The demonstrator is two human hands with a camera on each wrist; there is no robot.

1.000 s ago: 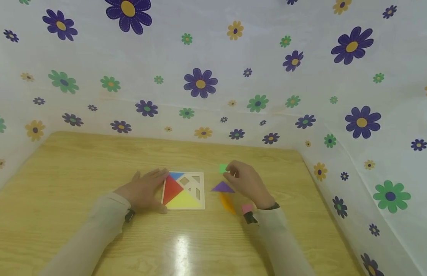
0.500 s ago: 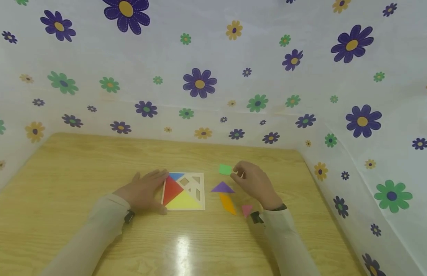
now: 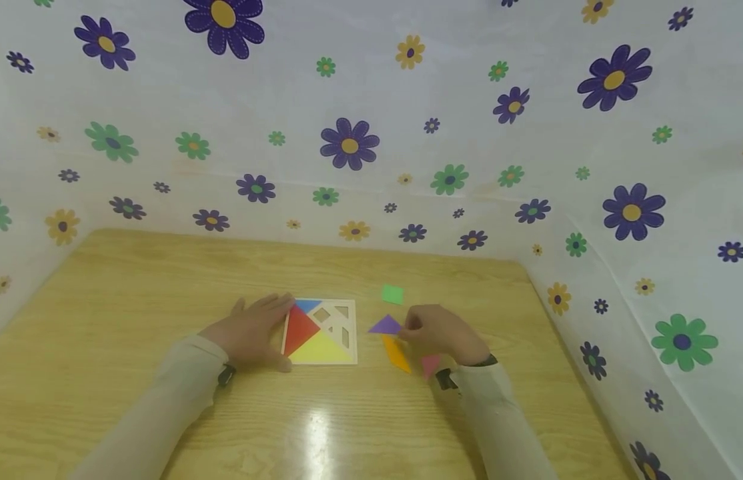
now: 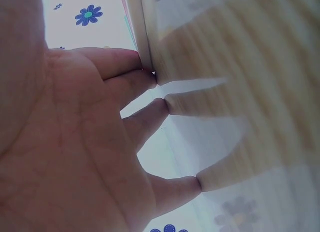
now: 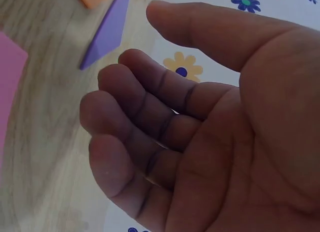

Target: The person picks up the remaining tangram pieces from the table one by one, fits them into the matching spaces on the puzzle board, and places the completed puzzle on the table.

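Note:
A white tangram board [image 3: 351, 308] lies on the table, with a red triangle [image 3: 299, 329], a yellow triangle [image 3: 321, 351] and a blue triangle [image 3: 306, 305] set in it. Several slots at its right show bare. My left hand [image 3: 250, 335] rests at the board's left edge, fingers spread; in the left wrist view the fingertips meet the table beside the board's side [image 4: 136, 21]. Loosely bent fingers of my right hand [image 3: 445, 333] hover at the right corner of a purple triangle [image 3: 385, 325]. In the right wrist view, thumb and fingers stand apart with nothing between them.
Right of the board lie a green square [image 3: 392, 294], an orange parallelogram [image 3: 397, 355] and a pink piece [image 3: 430, 365] near my right wrist. A flower-printed white sheet [image 3: 383, 87] bounds the wooden table [image 3: 167, 273] at the back and sides.
My right hand has left the green square and come toward me to the purple triangle. The green square now lies fully visible. The left hand and board have stayed put.

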